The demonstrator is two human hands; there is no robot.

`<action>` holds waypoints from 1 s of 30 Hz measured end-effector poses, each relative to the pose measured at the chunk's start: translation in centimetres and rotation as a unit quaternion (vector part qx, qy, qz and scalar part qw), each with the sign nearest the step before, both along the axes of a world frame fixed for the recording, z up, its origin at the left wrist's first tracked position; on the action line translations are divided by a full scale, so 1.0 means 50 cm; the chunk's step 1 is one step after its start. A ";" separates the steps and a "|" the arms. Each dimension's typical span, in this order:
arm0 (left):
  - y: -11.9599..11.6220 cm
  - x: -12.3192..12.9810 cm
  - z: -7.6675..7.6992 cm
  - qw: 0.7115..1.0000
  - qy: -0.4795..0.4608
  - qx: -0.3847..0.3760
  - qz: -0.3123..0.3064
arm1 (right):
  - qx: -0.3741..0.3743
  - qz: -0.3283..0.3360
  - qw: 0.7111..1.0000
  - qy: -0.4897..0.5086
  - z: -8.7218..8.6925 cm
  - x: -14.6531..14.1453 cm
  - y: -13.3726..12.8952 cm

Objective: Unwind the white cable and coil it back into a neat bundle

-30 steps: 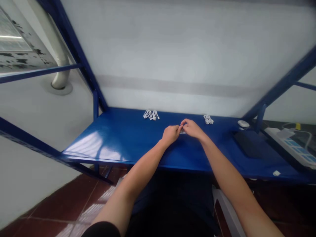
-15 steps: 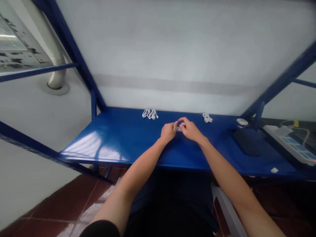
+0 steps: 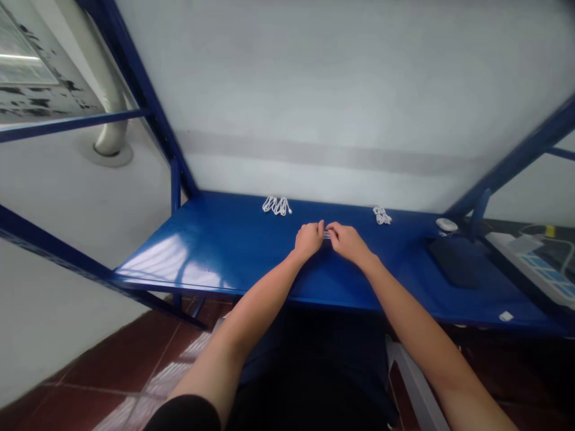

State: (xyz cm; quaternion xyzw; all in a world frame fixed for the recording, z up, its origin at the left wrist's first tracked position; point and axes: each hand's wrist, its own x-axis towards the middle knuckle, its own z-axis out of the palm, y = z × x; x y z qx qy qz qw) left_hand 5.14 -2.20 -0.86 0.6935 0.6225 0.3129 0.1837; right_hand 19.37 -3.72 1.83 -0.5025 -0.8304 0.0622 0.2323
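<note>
Blue metal desk [image 3: 233, 251], set against a pale wall [image 3: 341, 90], blue frame posts either side. Along the back edge: one bundle of white cables [image 3: 277, 206] left of centre, a smaller white bundle [image 3: 381, 216] to the right, both well apart from the hands. Far right: a small round white object [image 3: 446, 225], a dark flat pad [image 3: 453, 269] just in front of it, and a small white scrap [image 3: 505, 316] near the front edge. A power strip [image 3: 534, 263] lies beyond the right post. Nothing blocks the view of the hands but the hands themselves.

Left hand [image 3: 308, 240] and right hand [image 3: 345, 241] meet at mid-desk, knuckles up, fingers curled. Each grip is pinched shut on a small pale item [image 3: 326, 234], only a sliver showing between the fingertips; possibly a cable, too small to tell. It sits just above or on the desk surface.
</note>
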 end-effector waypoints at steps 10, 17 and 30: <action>0.035 -0.010 -0.011 0.979 -0.191 -0.052 0.042 | 0.057 0.099 0.993 -0.018 -0.022 0.000 0.003; 0.029 -0.021 0.017 0.886 -0.385 -0.259 0.026 | 0.053 0.143 0.986 -0.066 -0.025 0.010 0.026; 0.028 -0.019 0.006 0.927 -0.309 -0.214 -0.021 | 0.124 0.098 0.987 -0.026 -0.057 0.010 0.026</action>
